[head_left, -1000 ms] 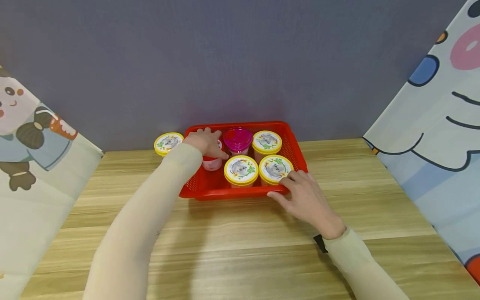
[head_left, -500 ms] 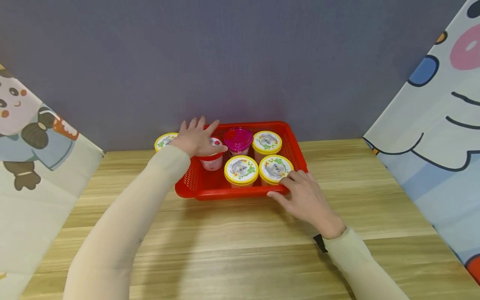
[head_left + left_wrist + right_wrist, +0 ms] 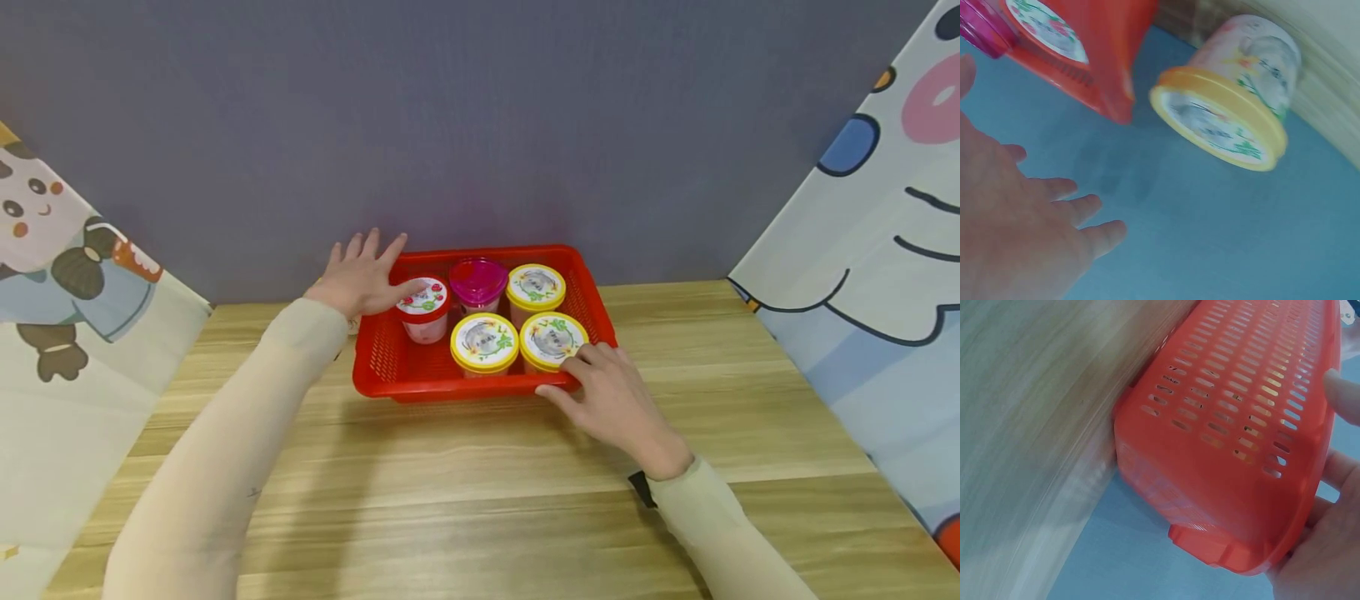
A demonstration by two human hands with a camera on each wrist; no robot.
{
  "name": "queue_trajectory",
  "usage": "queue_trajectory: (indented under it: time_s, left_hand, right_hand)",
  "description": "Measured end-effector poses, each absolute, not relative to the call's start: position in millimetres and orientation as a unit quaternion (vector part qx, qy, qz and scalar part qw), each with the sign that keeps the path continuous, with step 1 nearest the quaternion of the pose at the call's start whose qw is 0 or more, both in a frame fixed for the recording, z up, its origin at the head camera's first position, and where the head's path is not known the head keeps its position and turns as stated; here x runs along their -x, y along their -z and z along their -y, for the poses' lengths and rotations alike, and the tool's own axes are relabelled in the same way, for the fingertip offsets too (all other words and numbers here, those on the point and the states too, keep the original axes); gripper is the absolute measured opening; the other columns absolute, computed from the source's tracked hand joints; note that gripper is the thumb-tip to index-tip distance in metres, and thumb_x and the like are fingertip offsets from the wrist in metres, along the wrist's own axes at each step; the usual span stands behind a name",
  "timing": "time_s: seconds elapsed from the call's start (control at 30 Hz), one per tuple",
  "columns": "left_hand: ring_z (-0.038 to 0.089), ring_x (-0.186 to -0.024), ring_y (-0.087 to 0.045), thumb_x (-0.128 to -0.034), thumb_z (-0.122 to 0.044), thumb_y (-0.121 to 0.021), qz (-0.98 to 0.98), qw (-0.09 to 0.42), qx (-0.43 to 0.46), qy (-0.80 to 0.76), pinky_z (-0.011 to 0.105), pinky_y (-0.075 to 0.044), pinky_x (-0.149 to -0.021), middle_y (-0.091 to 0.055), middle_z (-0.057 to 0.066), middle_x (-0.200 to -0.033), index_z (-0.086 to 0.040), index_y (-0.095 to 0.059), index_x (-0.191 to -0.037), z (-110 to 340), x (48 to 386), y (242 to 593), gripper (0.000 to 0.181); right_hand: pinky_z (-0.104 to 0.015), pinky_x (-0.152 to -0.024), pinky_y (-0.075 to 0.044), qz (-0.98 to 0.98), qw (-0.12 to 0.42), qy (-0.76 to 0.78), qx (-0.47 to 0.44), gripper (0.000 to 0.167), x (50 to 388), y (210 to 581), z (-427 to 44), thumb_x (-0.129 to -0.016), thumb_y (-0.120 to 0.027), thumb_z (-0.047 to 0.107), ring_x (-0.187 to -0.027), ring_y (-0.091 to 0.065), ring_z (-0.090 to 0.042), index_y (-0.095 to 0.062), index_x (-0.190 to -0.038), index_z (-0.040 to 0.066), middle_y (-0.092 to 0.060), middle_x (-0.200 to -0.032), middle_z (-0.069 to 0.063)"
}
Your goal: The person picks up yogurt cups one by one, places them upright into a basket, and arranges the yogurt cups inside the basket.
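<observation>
My left hand [image 3: 356, 282], fingers spread and straight, is over the back left corner of a red plastic basket [image 3: 442, 387]; its thumb lies near or over the red-lidded tub [image 3: 427, 329], contact unclear. The left wrist view shows that palm holding nothing, with a yellow-lidded tub [image 3: 1244, 81] standing outside the basket; the hand hides most of that tub in the head view. My right hand [image 3: 618, 408] grips the basket's front right corner, thumb outside, fingers over the rim beside a yellow-lidded tub [image 3: 553, 335]. The right wrist view confirms the hand [image 3: 1329, 537] at the rim.
Inside the basket also stand a magenta-lidded cup [image 3: 478, 281] and two more yellow-lidded tubs, one at the back [image 3: 536, 286] and one in front [image 3: 484, 342]. The basket rests on a wooden table [image 3: 465, 500], close to a grey wall [image 3: 480, 125]. Cartoon-printed panels flank both sides.
My left hand has moved left, away from the red-lidded tub, its fingers spreading. That tub's lid is now uncovered, while the yellow-lidded tub outside has become hidden. The right hand has stayed put.
</observation>
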State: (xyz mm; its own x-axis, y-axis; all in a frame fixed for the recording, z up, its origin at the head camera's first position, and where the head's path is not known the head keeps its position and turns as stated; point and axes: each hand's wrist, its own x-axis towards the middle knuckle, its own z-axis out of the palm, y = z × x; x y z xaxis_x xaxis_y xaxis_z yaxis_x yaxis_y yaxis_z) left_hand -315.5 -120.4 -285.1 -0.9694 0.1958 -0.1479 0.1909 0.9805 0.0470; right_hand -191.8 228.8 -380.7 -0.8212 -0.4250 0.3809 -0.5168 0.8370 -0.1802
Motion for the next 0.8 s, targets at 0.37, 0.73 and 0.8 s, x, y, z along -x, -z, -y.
queue_trajectory:
  time_s: [0.37,0.73,0.8]
  left_hand:
    - [0.051,-0.151,-0.004,-0.0997,-0.066,-0.037,-0.992,0.072,-0.097,-0.026,0.067,0.0,-0.118,-0.003,0.03,-0.166,-0.017,-0.007,-0.165,153,313,290,0.086]
    - [0.054,-0.149,-0.006,-0.1038,-0.054,-0.037,-0.993,0.076,-0.074,-0.049,0.069,-0.004,-0.117,-0.003,0.032,-0.165,-0.014,-0.009,-0.164,180,317,302,0.078]
    - [0.054,-0.149,-0.005,-0.1045,-0.052,-0.036,-0.993,0.076,-0.072,-0.053,0.069,-0.005,-0.116,-0.003,0.032,-0.164,-0.014,-0.009,-0.164,183,318,304,0.076]
  right_hand:
    - [-0.04,-0.078,-0.038,0.937,0.186,-0.15,-0.255,0.046,193,384,-228,-0.087,-0.076,0.05,-0.088,-0.054,-0.028,-0.076,-0.101,0.007,-0.066,-0.099,-0.009]
    - [-0.042,-0.078,-0.04,0.94,0.182,-0.153,-0.245,0.043,193,384,-226,-0.085,-0.079,0.048,-0.088,-0.055,-0.028,-0.076,-0.099,0.007,-0.067,-0.1,-0.009]
    - [-0.042,-0.078,-0.04,0.94,0.182,-0.153,-0.244,0.043,193,384,-226,-0.085,-0.08,0.047,-0.088,-0.055,-0.028,-0.077,-0.099,0.007,-0.067,-0.1,-0.009]
